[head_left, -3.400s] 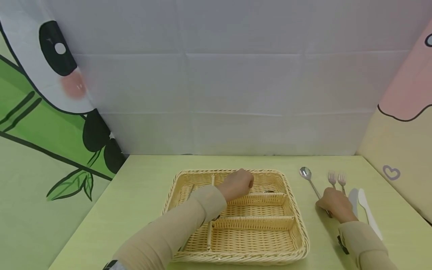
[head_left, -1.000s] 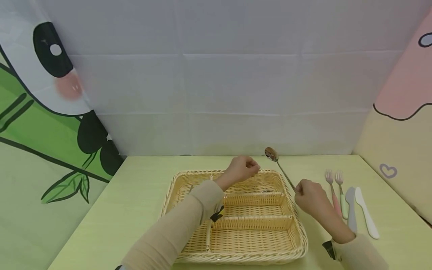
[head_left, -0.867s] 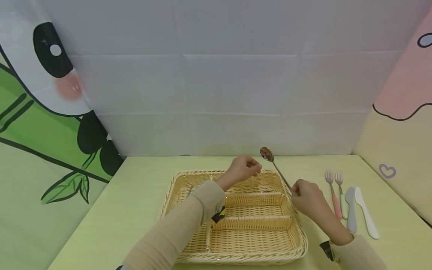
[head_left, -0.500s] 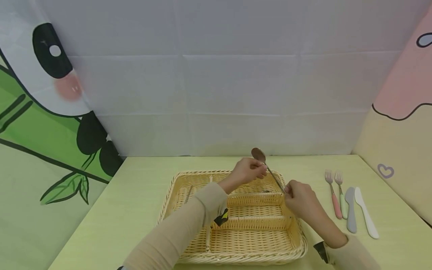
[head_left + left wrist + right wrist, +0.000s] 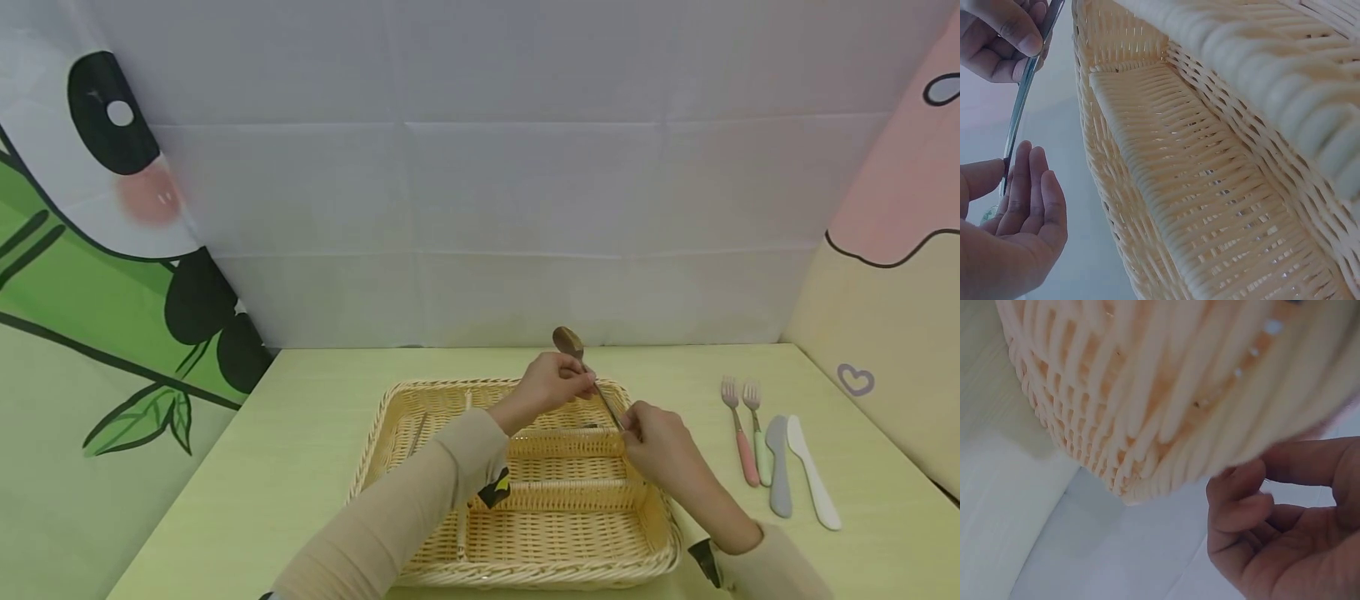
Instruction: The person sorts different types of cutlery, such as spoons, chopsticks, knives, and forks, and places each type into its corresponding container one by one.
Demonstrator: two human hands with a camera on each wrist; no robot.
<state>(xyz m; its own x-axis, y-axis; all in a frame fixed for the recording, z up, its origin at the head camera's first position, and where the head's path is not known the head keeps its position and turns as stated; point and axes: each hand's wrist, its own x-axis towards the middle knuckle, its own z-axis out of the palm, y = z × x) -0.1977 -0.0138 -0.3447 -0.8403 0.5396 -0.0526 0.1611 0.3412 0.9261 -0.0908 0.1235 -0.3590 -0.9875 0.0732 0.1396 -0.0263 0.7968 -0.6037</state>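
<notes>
While both hands hold the metal spoon point(image 5: 567, 342) over the far right part of the wicker basket point(image 5: 540, 575), its handle slants from the right hand point(image 5: 663, 437) up past the left. The left hand point(image 5: 551, 385) is partly open: its thumb and index finger lightly pinch the handle near the bowl, the other fingers reaching out loosely. The right hand is nearly closed, thumb and curled fingers pinching the handle's other end. The bowl sticks out just beyond the left hand, past the basket's back rim. Below the hands, dividers part the basket; left of the left hand, a thin utensil point(image 5: 417, 433) leans in a long compartment. To the right of the right hand, a pink-handled fork point(image 5: 746, 454), a green-handled fork point(image 5: 762, 458), a gray knife point(image 5: 780, 479) and a white knife point(image 5: 813, 475) lie side by side on the worktop point(image 5: 247, 483).
</notes>
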